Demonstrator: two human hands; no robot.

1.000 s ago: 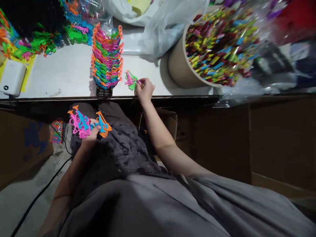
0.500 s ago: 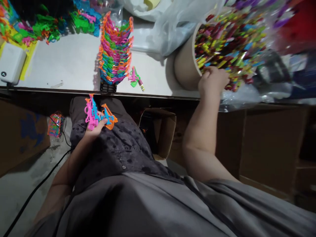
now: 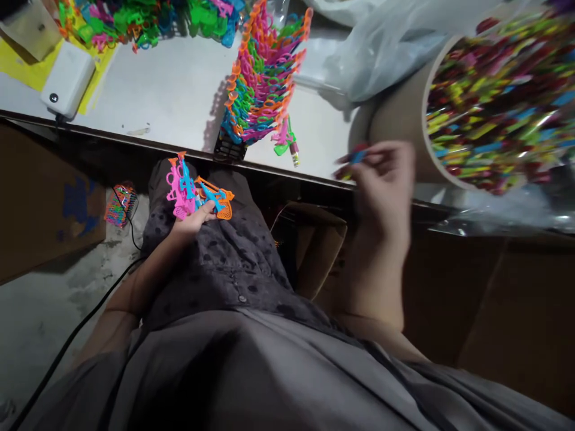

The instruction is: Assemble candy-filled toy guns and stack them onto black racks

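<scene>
My left hand (image 3: 194,220) is closed round several small plastic toys that look like guns, over my lap. Among them are a pink toy (image 3: 180,188), a blue one and an orange one (image 3: 224,205). My right hand (image 3: 381,170), blurred, is raised at the table edge, just left of a tub (image 3: 404,114). Its fingertips pinch a few small, shiny wrapped tubes (image 3: 358,155). The tub lies tilted, full of similar colourful wrapped tubes (image 3: 498,108). A pink and green toy (image 3: 283,137) with a small tube at its end rests on the table.
A long stack of colourful toys (image 3: 265,78) stands in a black holder (image 3: 229,149) at the table's edge. Loose toys (image 3: 153,21) lie at the back left, near a white box-shaped device (image 3: 68,79). An open carton (image 3: 321,245) sits below the table.
My right hand has come out of the tub and moved down toward the table edge with small tubes in its fingers. My left hand keeps its toys. The view has shifted.
</scene>
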